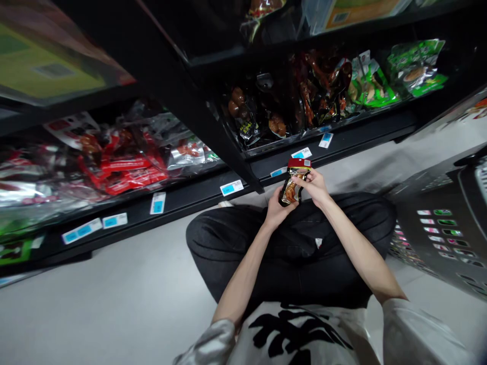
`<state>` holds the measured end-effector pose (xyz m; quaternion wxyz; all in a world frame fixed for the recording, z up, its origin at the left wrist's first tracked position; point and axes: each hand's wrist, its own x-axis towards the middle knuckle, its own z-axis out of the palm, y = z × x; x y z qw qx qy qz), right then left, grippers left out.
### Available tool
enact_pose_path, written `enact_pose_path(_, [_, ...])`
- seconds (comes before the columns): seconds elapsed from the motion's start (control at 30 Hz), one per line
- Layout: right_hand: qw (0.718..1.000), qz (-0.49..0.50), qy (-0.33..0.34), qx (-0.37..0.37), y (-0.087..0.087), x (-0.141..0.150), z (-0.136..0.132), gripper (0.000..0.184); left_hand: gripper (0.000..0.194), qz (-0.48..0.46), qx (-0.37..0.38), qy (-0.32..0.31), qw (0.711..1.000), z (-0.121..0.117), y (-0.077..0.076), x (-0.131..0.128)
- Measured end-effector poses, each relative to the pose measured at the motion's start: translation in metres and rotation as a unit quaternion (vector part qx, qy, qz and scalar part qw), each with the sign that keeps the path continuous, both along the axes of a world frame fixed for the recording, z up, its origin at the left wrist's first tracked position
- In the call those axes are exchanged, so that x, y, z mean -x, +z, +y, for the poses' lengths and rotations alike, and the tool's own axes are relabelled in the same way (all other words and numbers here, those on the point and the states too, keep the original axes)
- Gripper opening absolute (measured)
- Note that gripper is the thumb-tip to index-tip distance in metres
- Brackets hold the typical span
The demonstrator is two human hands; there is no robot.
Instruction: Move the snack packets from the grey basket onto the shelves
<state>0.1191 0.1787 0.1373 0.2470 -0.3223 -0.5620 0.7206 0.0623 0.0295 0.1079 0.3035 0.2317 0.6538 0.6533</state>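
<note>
A small snack packet with a red top and a clear window showing brown food is held upright between both hands, above my knees in dark trousers. My left hand grips its lower left side with fingers wrapped round it. My right hand pinches its right edge near the top. The packet is just in front of the low black shelf edge.
Black shelves hold red packets at the left, dark snack bags in the middle and green bags at the right. Blue price tags line the shelf edge. A metal wire basket stands at the right on the pale floor.
</note>
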Motion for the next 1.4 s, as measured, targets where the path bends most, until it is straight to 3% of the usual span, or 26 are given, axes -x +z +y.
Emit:
enact_pose_path(0.1, [0.999, -0.009, -0.04, -0.018, -0.002, 0.001, 0.002, 0.047, 0.075, 0.016, -0.022, 0.034, 0.999, 0.0, -0.001, 0.001])
enact_pose_path(0.2, [0.995, -0.029, -0.053, -0.08, -0.007, -0.001, 0.002, 0.047, 0.055, 0.052, -0.002, 0.029, 0.998, -0.001, 0.001, 0.001])
enact_pose_path(0.27, [0.989, -0.047, -0.039, -0.134, -0.009, -0.003, 0.0, 0.05, 0.046, 0.11, 0.015, 0.01, 0.994, -0.001, 0.002, 0.001])
enact_pose_path(0.33, [0.98, -0.067, -0.02, -0.185, -0.009, -0.005, -0.003, 0.053, 0.056, 0.159, 0.023, -0.01, 0.987, -0.001, 0.003, -0.001])
enact_pose_path(0.4, [0.969, -0.089, 0.003, -0.232, -0.007, -0.006, -0.008, 0.052, 0.069, 0.17, 0.028, -0.025, 0.985, -0.001, 0.001, -0.001])
enact_pose_path(0.47, [0.961, -0.098, 0.044, -0.254, -0.004, -0.007, -0.012, 0.05, 0.065, 0.145, 0.033, -0.024, 0.989, -0.001, -0.003, 0.0])
enact_pose_path(0.57, [0.966, -0.064, 0.132, -0.215, 0.001, -0.006, -0.015, 0.046, 0.049, 0.06, 0.014, 0.034, 0.998, 0.0, -0.009, 0.005])
enact_pose_path(0.63, [0.971, -0.037, 0.15, -0.181, 0.001, -0.004, -0.015, 0.044, 0.043, 0.002, -0.016, 0.074, 0.997, 0.001, -0.012, 0.008])
enact_pose_path(0.73, [0.977, -0.045, 0.097, -0.183, -0.004, -0.002, -0.012, 0.039, 0.039, -0.06, -0.052, 0.095, 0.992, 0.002, -0.014, 0.009])
enact_pose_path(0.87, [0.985, -0.04, 0.036, -0.163, -0.013, 0.002, -0.009, 0.04, 0.04, -0.12, -0.046, 0.067, 0.99, 0.002, -0.013, 0.006])
enact_pose_path(1.07, [0.995, 0.019, 0.027, -0.089, -0.018, 0.003, -0.01, 0.049, 0.038, -0.112, -0.023, 0.034, 0.993, 0.002, -0.01, 0.002])
enact_pose_path(1.23, [0.997, 0.012, 0.03, -0.071, -0.018, 0.004, -0.011, 0.055, 0.038, -0.082, -0.063, 0.123, 0.987, 0.005, -0.009, 0.005])
enact_pose_path(1.4, [0.988, 0.001, 0.102, -0.115, -0.016, 0.003, -0.017, 0.038, 0.028, -0.06, -0.065, 0.158, 0.984, 0.003, -0.005, 0.009])
